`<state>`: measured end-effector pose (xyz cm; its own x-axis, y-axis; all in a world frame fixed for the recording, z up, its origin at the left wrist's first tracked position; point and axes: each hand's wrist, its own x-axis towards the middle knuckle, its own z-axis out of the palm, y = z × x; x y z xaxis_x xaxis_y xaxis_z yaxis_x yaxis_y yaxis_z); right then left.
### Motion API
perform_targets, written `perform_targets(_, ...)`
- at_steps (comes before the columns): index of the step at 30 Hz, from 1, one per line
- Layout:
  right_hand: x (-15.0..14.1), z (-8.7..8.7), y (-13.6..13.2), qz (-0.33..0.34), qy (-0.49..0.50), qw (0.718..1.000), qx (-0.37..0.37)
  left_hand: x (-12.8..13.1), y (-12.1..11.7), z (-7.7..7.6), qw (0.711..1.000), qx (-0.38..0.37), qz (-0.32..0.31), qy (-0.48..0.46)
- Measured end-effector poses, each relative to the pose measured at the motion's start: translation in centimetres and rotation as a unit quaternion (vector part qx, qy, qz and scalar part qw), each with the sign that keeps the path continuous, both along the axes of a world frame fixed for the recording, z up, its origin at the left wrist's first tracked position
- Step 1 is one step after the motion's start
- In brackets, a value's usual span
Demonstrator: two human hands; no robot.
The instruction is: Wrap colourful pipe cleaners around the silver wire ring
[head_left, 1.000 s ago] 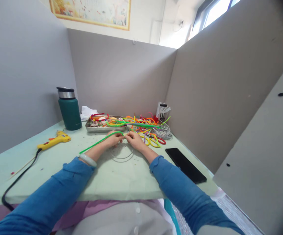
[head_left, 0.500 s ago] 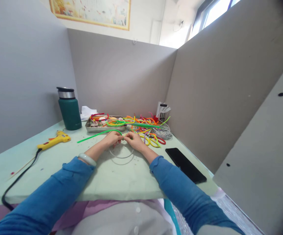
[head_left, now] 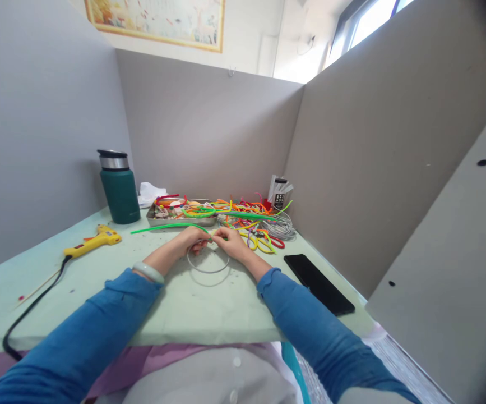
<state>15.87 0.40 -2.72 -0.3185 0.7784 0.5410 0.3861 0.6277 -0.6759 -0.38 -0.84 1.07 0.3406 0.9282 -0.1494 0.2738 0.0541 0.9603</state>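
Note:
My left hand [head_left: 194, 240] is closed in a pinch on a green pipe cleaner [head_left: 158, 228], whose long free end sticks out to the left above the table. Close beside it, my right hand [head_left: 228, 242] also pinches, at the spot where the green pipe cleaner meets a grey wire ring [head_left: 209, 272]. The ring hangs below both hands, its shadow on the tabletop. Fingers hide the joint between pipe cleaner and ring, so I cannot tell how far one is wound round the other.
A metal tray [head_left: 175, 222] of craft bits and a heap of coloured pipe cleaners [head_left: 251, 210] lie beyond my hands. A green bottle [head_left: 120, 193] and yellow glue gun [head_left: 93, 241] are at left, a black phone [head_left: 319, 284] at right. Grey partitions [head_left: 209, 123] surround the table.
The free end of the green pipe cleaner has risen and now lies flatter. My left hand has shifted slightly; both hands keep their pinch at the ring.

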Motion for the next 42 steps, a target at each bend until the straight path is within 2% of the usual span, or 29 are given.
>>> perform_targets(18,0.0,0.1,-0.3,0.006,0.0,1.0,-0.003,-0.3,0.5,-0.2,0.996,-0.08,-0.012,-0.033)
perform_targets(23,-0.1,-0.1,-0.1,0.01,0.006,1.0,0.0,0.0,0.1,-0.1,1.0,-0.005,0.028,0.006)
perform_targets(29,-0.2,-0.2,0.2,-0.021,-0.001,1.0,0.007,0.2,0.5,-0.8,0.995,0.075,0.049,0.037)
perform_targets(37,-0.2,0.0,0.1,-0.025,-0.003,1.0,0.002,0.2,1.0,-0.9,0.985,0.136,0.074,0.07)
perform_targets(42,-0.2,0.0,0.0,-0.006,0.003,1.0,-0.013,0.4,0.7,-0.6,0.984,0.136,0.076,0.086)
